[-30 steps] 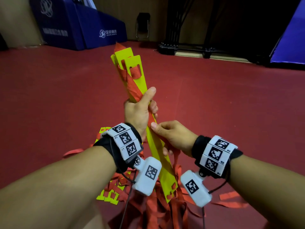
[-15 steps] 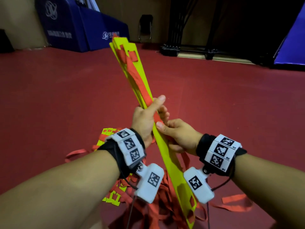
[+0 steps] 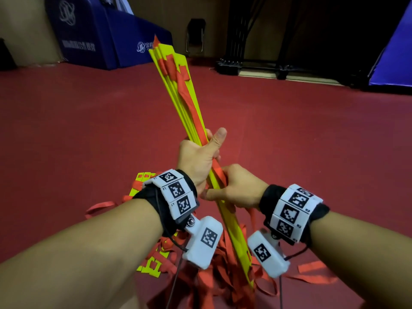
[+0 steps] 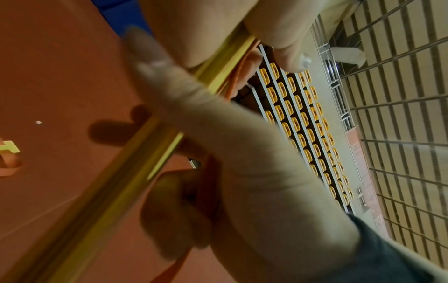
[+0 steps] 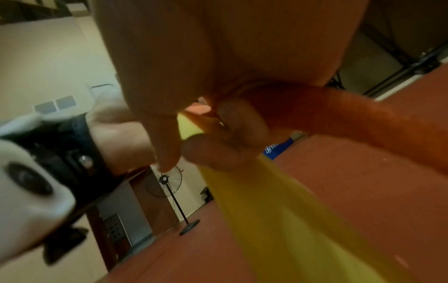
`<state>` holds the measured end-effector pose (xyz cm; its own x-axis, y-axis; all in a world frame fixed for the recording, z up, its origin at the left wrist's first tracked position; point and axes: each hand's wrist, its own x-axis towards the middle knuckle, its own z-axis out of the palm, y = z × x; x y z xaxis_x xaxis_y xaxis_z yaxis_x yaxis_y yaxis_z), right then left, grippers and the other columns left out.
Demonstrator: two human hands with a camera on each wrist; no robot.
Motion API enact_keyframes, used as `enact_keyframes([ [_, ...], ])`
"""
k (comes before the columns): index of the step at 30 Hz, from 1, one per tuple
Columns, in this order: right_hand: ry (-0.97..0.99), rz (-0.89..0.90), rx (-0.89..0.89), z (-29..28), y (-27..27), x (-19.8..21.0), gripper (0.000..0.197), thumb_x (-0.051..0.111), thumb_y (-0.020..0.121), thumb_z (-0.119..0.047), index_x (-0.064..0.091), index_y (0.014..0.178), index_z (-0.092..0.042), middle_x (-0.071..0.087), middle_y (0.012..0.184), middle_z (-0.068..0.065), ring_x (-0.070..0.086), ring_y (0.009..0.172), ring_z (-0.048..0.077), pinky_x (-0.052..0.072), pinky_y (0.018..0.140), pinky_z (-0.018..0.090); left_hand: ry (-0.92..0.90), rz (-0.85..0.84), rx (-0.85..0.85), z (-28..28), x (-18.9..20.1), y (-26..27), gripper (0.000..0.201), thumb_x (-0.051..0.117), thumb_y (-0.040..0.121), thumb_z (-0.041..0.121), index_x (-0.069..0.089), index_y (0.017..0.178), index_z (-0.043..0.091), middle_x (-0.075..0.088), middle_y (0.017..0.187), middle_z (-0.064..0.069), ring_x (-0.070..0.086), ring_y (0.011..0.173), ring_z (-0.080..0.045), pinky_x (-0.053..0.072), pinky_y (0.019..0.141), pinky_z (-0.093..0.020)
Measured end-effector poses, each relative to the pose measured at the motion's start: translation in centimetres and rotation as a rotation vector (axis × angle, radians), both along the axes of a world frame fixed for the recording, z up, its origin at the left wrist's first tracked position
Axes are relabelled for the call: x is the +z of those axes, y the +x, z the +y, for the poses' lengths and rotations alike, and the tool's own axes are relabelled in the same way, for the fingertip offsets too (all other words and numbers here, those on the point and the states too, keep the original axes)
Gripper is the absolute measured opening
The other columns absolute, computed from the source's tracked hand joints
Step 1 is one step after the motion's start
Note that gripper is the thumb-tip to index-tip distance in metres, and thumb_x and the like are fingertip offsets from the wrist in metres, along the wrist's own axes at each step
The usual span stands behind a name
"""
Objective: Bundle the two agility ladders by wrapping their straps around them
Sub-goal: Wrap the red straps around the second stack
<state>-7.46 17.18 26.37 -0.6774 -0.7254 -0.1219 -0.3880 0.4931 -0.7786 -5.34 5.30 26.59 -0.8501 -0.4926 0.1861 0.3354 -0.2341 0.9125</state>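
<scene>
The stack of flat yellow plastic ladder rungs (image 3: 178, 94) is held off the red floor (image 3: 66, 130), its long axis tilting up and away to the left. The left hand (image 3: 198, 157) is clenched around its middle; the right hand (image 3: 234, 188), just below and touching it, pinches the red webbing strap (image 3: 219, 175) against the stack (the closer hand for winding) — the wrap must run across that axis. The second ladder (image 3: 151, 262) lies loose below.

Your left hand (image 4: 242, 28) curls round the yellow ladder slats (image 4: 135, 153), edge-on and slanting | your right hand (image 4: 242, 162) lies blurred across them, holding an orange strap (image 4: 184, 256) | red floor (image 4: 60, 76) left, a loose slat end (image 4: 9, 147) lying on it | rows of yellow seats (image 4: 303, 118) behind.
</scene>
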Motion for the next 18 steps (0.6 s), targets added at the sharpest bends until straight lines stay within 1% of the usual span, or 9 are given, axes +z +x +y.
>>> enact_keyframes([
  [2,0.058,0.061,-0.011,0.1,-0.1,-0.1,0.041,0.078,0.084,-0.039,0.062,0.076,-0.003,0.063,0.054,0.008,0.056,0.039,0.015,0.041,0.041,0.022,-0.002,-0.004,-0.015,-0.1,0.0,-0.1,0.029,0.082,0.082,0.031,0.057,0.080,0.017,0.045,0.050,0.006,0.043,0.049,-0.015,0.042,0.062,-0.032],
  [4,0.013,0.009,-0.015,0.5,-0.4,0.0,0.048,0.078,0.082,-0.043,0.066,0.085,0.003,0.065,0.055,0.007,0.057,0.041,0.018,0.044,0.043,0.026,0.020,-0.006,-0.068,-0.3,0.1,-0.1,0.023,0.078,0.087,0.020,0.056,0.091,0.013,0.049,0.054,0.003,0.048,0.052,-0.015,0.046,0.063,-0.033],
  [6,-0.040,-0.057,-0.006,0.8,-0.6,0.3,0.050,0.078,0.081,-0.041,0.067,0.088,0.007,0.064,0.052,0.003,0.056,0.039,0.018,0.044,0.042,0.026,0.042,-0.017,-0.133,-0.4,0.6,0.1,0.020,0.074,0.090,0.013,0.055,0.099,0.012,0.052,0.062,0.000,0.052,0.058,-0.015,0.050,0.065,-0.033],
  [9,-0.066,-0.111,-0.022,0.8,-0.7,0.5,0.041,0.076,0.087,-0.028,0.065,0.085,0.011,0.057,0.049,0.003,0.047,0.034,0.013,0.037,0.037,0.022,0.076,-0.060,-0.191,-0.4,0.9,0.4,0.011,0.063,0.096,0.005,0.057,0.102,0.012,0.056,0.077,-0.003,0.057,0.069,-0.014,0.052,0.069,-0.035],
  [11,-0.073,-0.124,-0.062,0.5,-0.7,0.7,0.031,0.073,0.091,-0.021,0.063,0.085,0.008,0.048,0.050,0.006,0.040,0.034,0.014,0.031,0.037,0.021,0.032,-0.113,-0.236,-0.3,0.8,0.7,0.009,0.063,0.095,0.008,0.060,0.101,0.014,0.059,0.088,-0.007,0.058,0.076,-0.016,0.049,0.067,-0.032],
  [12,-0.077,-0.121,-0.083,0.4,-0.7,1.0,0.025,0.071,0.092,-0.017,0.062,0.085,0.005,0.044,0.051,0.007,0.038,0.034,0.014,0.030,0.037,0.021,-0.049,-0.140,-0.263,-0.3,0.6,0.8,0.007,0.065,0.094,0.012,0.061,0.100,0.015,0.059,0.091,-0.009,0.058,0.075,-0.015,0.047,0.065,-0.030],
  [15,-0.105,-0.091,-0.129,0.3,-0.7,1.8,0.012,0.060,0.094,-0.006,0.055,0.085,0.001,0.038,0.053,0.009,0.034,0.033,0.012,0.029,0.035,0.020,-0.375,-0.159,-0.329,-0.4,0.0,0.8,0.008,0.062,0.100,0.020,0.060,0.093,0.015,0.057,0.081,-0.002,0.053,0.064,-0.004,0.044,0.061,-0.019],
  [16,-0.105,-0.084,-0.131,0.3,-0.8,2.0,0.012,0.058,0.094,-0.006,0.054,0.084,0.000,0.037,0.053,0.008,0.033,0.033,0.012,0.028,0.036,0.020,-0.444,-0.163,-0.328,-0.5,0.1,0.8,0.015,0.063,0.098,0.027,0.060,0.091,0.014,0.055,0.076,-0.001,0.051,0.062,-0.005,0.044,0.061,-0.022],
  [18,-0.091,-0.071,-0.125,0.4,-0.7,2.0,0.017,0.058,0.093,-0.007,0.053,0.078,0.000,0.039,0.050,0.008,0.035,0.034,0.013,0.030,0.037,0.021,-0.533,-0.186,-0.296,-0.7,0.1,0.6,0.041,0.063,0.085,0.048,0.062,0.085,0.007,0.052,0.072,-0.008,0.049,0.065,-0.017,0.042,0.061,-0.036],
])
